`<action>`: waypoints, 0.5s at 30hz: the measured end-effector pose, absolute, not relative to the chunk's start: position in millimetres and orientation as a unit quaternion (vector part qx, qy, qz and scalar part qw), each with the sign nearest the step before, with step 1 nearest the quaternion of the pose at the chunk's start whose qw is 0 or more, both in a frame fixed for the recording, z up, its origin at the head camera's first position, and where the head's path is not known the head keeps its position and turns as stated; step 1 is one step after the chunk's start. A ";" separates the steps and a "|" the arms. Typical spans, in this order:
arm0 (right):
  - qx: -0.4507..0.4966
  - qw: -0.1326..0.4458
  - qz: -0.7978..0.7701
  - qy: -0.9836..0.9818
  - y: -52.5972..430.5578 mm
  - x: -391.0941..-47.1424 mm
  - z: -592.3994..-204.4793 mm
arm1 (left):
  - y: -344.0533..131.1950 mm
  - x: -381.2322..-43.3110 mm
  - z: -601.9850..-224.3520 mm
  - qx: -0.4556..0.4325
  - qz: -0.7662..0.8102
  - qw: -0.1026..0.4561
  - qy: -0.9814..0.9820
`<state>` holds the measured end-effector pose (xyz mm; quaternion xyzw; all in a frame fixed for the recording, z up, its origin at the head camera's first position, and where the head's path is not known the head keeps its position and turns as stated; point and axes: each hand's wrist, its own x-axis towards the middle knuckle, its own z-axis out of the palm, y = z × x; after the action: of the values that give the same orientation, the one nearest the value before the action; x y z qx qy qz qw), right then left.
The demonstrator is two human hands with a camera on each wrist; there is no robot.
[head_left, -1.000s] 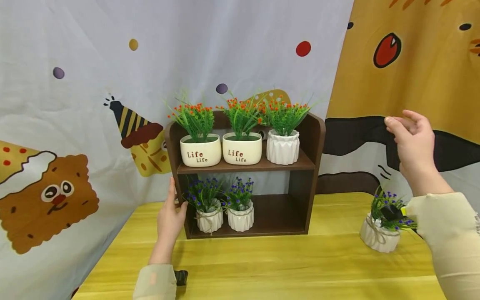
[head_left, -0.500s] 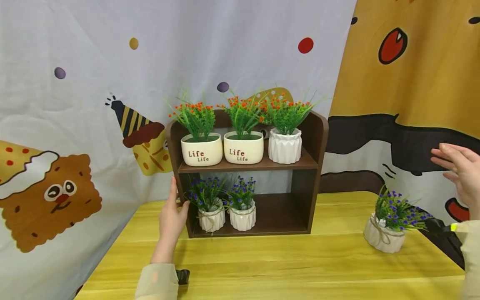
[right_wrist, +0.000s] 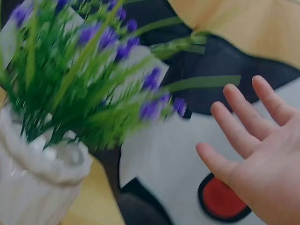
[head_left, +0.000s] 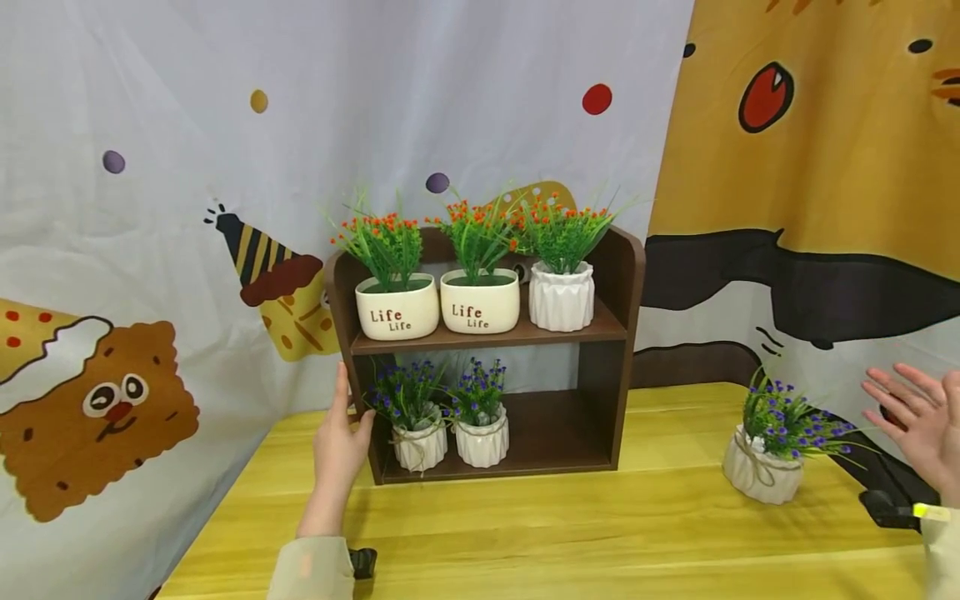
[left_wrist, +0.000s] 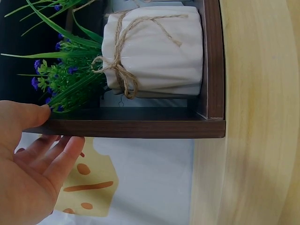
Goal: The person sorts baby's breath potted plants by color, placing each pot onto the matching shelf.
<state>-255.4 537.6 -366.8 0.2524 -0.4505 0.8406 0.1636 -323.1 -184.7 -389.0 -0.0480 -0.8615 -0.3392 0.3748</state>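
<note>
At the left side of a dark brown two-tier shelf (head_left: 628,375), my left hand (head_left: 337,454) holds the side panel. In the left wrist view its thumb (left_wrist: 35,115) lies over the panel's inner side, with the fingers outside. White pleated pots, a left one (head_left: 420,443) and a right one (head_left: 482,437), hold purple flowers on the lower tier. My right hand (head_left: 926,433) is spread with nothing in it, right of a twine-tied white pot (head_left: 761,468) of purple flowers on the table. A gap separates hand and flowers in the right wrist view.
The upper tier bears two cream "Life" planters, a left one (head_left: 397,310) and a middle one (head_left: 480,304), plus a white pleated pot (head_left: 561,298), all with orange flowers. A yellow wooden table (head_left: 525,533) lies beneath. A printed cloth (head_left: 480,92) hangs behind.
My right hand has swung right and then down to beside the flowerpot on the table, its fingers spreading. The left hand has stayed on the shelf's side. The pots have not moved.
</note>
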 end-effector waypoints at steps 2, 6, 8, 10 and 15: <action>0.278 0.131 0.851 -0.426 536.6 -253.9 -377.1 | -186.2 -322.9 -388.9 -0.044 -0.340 0.372 -0.862; 0.299 0.041 0.873 -0.382 536.6 -256.0 -401.1 | -189.8 -322.4 -387.6 -0.035 -0.339 0.373 -0.863; 0.289 -0.002 0.889 -0.355 536.4 -256.3 -412.2 | -190.8 -322.2 -387.2 -0.034 -0.337 0.377 -0.862; 0.261 -0.012 0.891 -0.370 535.4 -255.3 -422.2 | -191.3 -322.5 -387.5 -0.035 -0.333 0.383 -0.861; 0.206 -0.015 0.881 -0.425 531.3 -250.8 -447.6 | -191.0 -322.8 -389.6 -0.036 -0.322 0.387 -0.863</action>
<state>-250.8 531.3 -447.6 0.2062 -0.4252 0.8812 -0.0150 -322.8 -191.0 -389.6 -0.0357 -0.8633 -0.3224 0.3867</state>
